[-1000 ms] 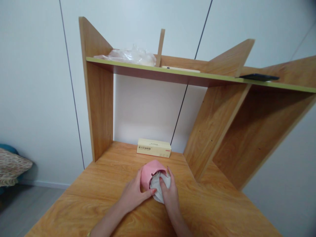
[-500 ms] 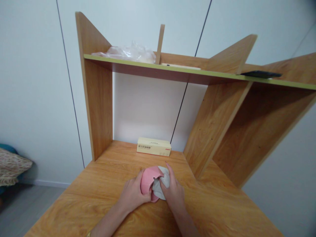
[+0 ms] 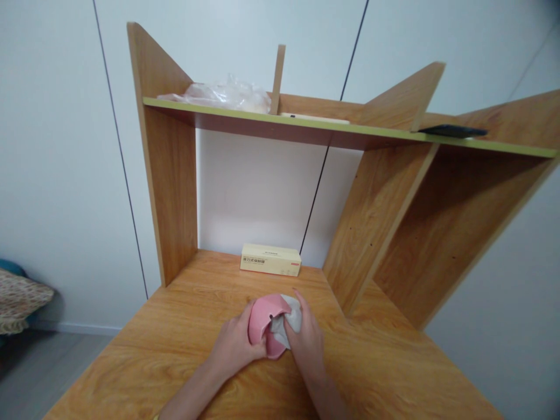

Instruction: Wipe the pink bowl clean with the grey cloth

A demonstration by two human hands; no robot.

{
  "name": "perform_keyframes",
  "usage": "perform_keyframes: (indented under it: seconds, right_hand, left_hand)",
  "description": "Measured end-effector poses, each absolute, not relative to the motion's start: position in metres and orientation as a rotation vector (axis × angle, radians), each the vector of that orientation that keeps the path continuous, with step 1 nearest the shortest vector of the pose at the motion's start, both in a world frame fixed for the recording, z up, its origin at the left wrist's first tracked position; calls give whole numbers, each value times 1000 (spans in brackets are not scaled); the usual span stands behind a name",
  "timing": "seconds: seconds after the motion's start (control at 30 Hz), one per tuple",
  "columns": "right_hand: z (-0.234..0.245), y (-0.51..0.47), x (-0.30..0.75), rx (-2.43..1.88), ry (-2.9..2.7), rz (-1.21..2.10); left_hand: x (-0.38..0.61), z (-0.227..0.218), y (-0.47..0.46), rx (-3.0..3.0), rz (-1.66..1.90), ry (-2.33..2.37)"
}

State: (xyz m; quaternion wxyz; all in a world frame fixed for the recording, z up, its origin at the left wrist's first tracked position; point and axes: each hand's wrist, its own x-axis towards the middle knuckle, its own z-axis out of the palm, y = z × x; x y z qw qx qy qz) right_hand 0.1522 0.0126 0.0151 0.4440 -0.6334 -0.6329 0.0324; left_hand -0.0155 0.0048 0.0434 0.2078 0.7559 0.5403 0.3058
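My left hand point(image 3: 236, 339) is wrapped around a pink bowl-like container point(image 3: 263, 315) with a wavy rim and a small dark spot near its edge. The container is tipped so that its opening faces right, towards my other hand. A light grey cloth point(image 3: 294, 316) is bunched in my right hand point(image 3: 308, 341), with thumb and fingers closed on it. Part of the cloth lies inside the container's opening. The fingers behind the container and the cloth are hidden.
On the wooden desk point(image 3: 184, 326), a cream box point(image 3: 270, 260) with printed lettering stands behind my hands. Above runs a shelf point(image 3: 245, 116) bearing a clear plastic bag point(image 3: 227, 94), a flat pale item point(image 3: 312, 119) and a flat dark item point(image 3: 452, 130). Upright wooden panels point(image 3: 385, 227) stand at the right.
The cloth has shifted slightly further into the container, and more of the pink lower rim shows. The whole view has moved a little; both hands keep their hold.
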Motion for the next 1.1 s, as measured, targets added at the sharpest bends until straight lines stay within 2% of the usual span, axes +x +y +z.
perform_keyframes:
  seconds: [0.17,0.5,0.9,1.1]
  right_hand:
    - [16,12,153,-1468,-1587,-23]
    - [11,21,153,-1552,-1564,235]
    - [-5,26,147,-1465,-1404,413]
    - [4,22,142,-1647,-1457,333]
  left_hand:
    - [-17,39,6,2111,854,1508]
    - [-20,42,6,2136,799,1530]
    - [-16,28,8,2052,1020,1288]
    - [-20,30,9,2125,1012,1346]
